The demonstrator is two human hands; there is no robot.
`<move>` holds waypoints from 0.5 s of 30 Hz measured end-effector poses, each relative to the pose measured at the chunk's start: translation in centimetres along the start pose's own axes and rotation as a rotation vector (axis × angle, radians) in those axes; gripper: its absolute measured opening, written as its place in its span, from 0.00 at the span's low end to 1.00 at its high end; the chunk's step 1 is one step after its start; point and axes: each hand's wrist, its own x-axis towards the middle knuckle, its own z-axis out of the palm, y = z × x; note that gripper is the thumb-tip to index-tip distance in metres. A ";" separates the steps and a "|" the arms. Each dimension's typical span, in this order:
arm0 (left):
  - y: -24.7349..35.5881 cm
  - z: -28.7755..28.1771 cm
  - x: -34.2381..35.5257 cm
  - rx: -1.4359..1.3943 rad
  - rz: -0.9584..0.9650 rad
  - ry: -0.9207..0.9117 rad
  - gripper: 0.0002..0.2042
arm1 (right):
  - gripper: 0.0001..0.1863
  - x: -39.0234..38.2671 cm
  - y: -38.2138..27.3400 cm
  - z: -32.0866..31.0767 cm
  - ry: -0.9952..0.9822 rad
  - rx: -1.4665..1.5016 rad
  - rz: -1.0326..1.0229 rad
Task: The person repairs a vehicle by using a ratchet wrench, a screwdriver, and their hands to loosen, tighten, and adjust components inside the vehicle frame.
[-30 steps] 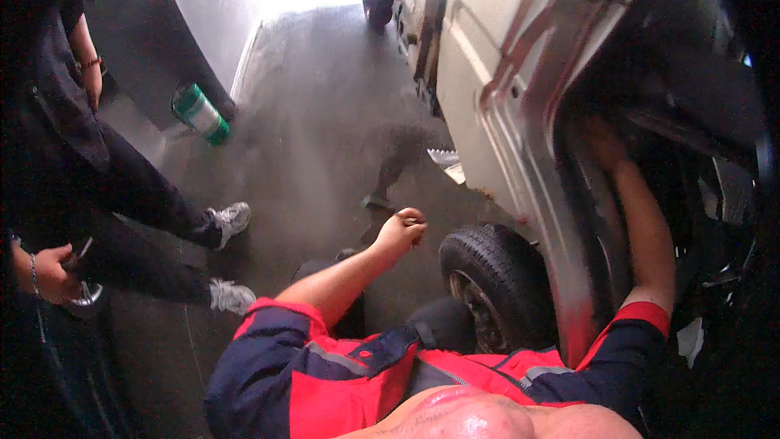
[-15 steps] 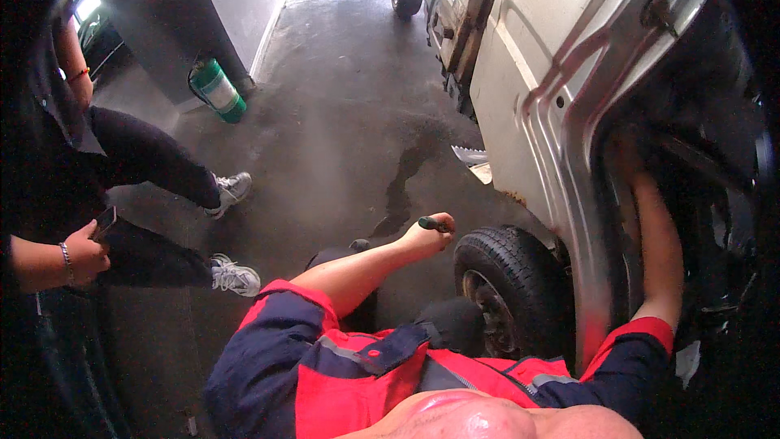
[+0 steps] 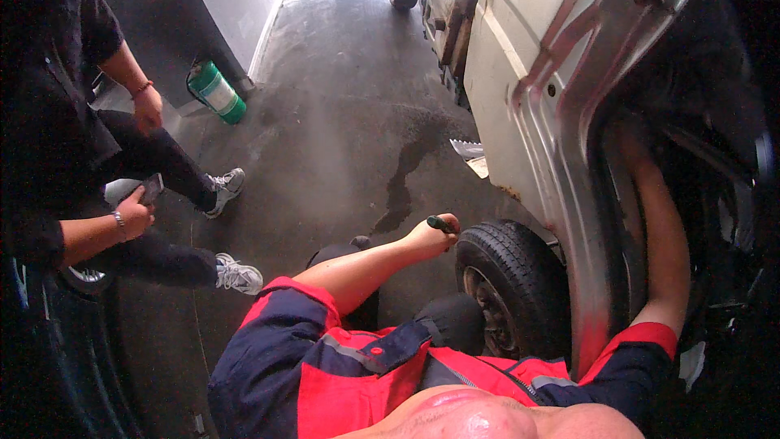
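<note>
My left hand [image 3: 429, 241] is closed around a tool with a short, rounded dark green handle [image 3: 441, 224]; the rest of it is hidden by the hand. It hovers just left of a black tyre [image 3: 520, 276] with a steel rim. My right arm reaches into the dark opening of a vehicle, behind a bare metal body pillar [image 3: 569, 195]. In the shadow there, my right hand [image 3: 632, 142] shows only dimly, and its fingers cannot be made out.
A person in dark clothes [image 3: 61, 97] stands at left, holding a phone [image 3: 151, 189]. A green cylinder [image 3: 216, 93] stands by the grey wall [image 3: 231, 0]. A pale vehicle panel [image 3: 508, 73] rises at right. A dark wet streak [image 3: 398, 187] marks the floor.
The person at left has shifted into fuller view, phone hand farther right and other arm lowered. My left hand has barely moved, still gripping the dark handle; my right arm stays inside the opening.
</note>
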 end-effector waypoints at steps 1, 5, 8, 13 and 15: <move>-0.1 0.2 0.2 -0.010 0.010 -0.011 0.06 | 0.17 -0.4 0.3 0.7 -0.003 -0.003 0.003; 0.6 1.2 0.9 0.050 -0.010 -0.035 0.06 | 0.24 -2.0 1.6 -0.5 -0.130 0.531 0.020; 2.1 1.3 0.5 -0.131 -0.038 -0.034 0.08 | 0.24 -1.9 0.6 -1.1 -0.074 0.459 -0.051; 5.1 3.0 -1.2 -0.040 0.342 0.100 0.11 | 0.25 -1.4 -0.2 -4.1 -0.157 -0.251 -0.251; 6.8 2.7 -1.7 -0.098 0.514 0.088 0.10 | 0.26 0.4 -5.2 -13.7 -0.432 0.477 0.056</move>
